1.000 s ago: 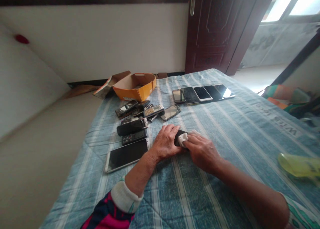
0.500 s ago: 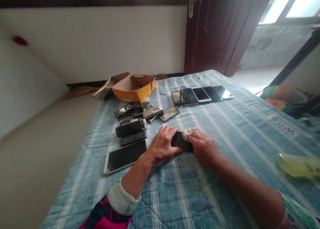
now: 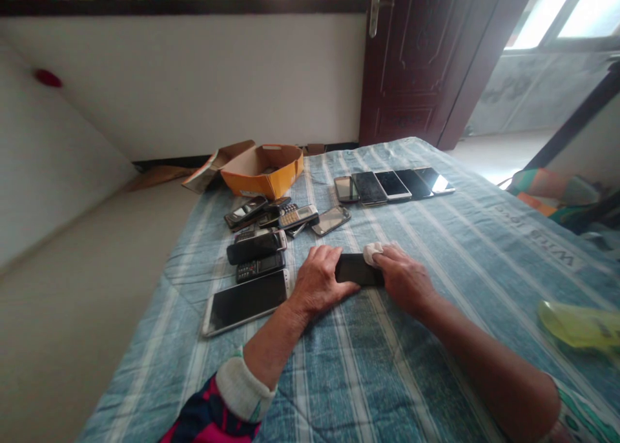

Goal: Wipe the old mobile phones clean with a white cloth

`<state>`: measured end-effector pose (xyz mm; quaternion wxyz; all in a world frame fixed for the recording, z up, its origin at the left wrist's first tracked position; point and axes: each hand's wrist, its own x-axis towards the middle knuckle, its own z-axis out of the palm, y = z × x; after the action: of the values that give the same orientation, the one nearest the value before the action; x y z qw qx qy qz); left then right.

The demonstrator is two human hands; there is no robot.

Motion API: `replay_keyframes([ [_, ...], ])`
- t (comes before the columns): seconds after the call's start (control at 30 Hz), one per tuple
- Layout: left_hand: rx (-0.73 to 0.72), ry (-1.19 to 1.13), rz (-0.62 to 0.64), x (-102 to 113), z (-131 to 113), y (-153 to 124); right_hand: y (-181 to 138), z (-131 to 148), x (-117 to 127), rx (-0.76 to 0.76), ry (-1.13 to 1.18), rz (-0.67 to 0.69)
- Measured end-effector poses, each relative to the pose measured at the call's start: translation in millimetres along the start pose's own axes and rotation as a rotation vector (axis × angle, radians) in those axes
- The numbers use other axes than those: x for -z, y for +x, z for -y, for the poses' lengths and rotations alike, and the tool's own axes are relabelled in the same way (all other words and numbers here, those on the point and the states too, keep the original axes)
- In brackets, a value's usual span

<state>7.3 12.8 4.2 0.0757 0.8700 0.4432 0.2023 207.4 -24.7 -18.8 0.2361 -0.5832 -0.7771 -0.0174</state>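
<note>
Left hand (image 3: 318, 278): gripping the black phone (image 3: 358, 270) by its left end
Right hand (image 3: 407, 280): pinching a white cloth (image 3: 372, 254) at the phone's far right corner
Black phone: between both hands, on the striped sheet (image 3: 339, 372)
Left: white-framed phone (image 3: 246, 302)
Farther: phone pile (image 3: 296, 216), then orange box (image 3: 271, 183)

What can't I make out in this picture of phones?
Dark phone, left end: head view, hidden by left hand.
White cloth, part: head view, under right hand.
Orange box, contents: head view, partly hidden by its wall.
Yellow object, one end: head view, past picture edge.
</note>
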Motion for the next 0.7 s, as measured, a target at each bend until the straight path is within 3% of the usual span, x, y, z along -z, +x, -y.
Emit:
replay_keyframes([
  [0.23,0.013,0.038,-0.019,-3.6,-0.2,-0.7,-2.3,24.0,-16.7,0.298,0.155,-0.098],
  [0.3,0.026,0.062,-0.016,-4.1,-1.0,-0.7,1.7,19.0,-18.0,0.292,0.154,-0.096],
  [0.5,0.045,0.081,-0.024,-4.2,-3.8,-0.8,8.5,-7.8,-14.0,0.065,0.114,-0.100],
  [0.7,0.055,0.107,-0.020,-3.9,-5.2,-0.3,-0.8,19.0,-18.9,0.236,0.158,-0.096],
])
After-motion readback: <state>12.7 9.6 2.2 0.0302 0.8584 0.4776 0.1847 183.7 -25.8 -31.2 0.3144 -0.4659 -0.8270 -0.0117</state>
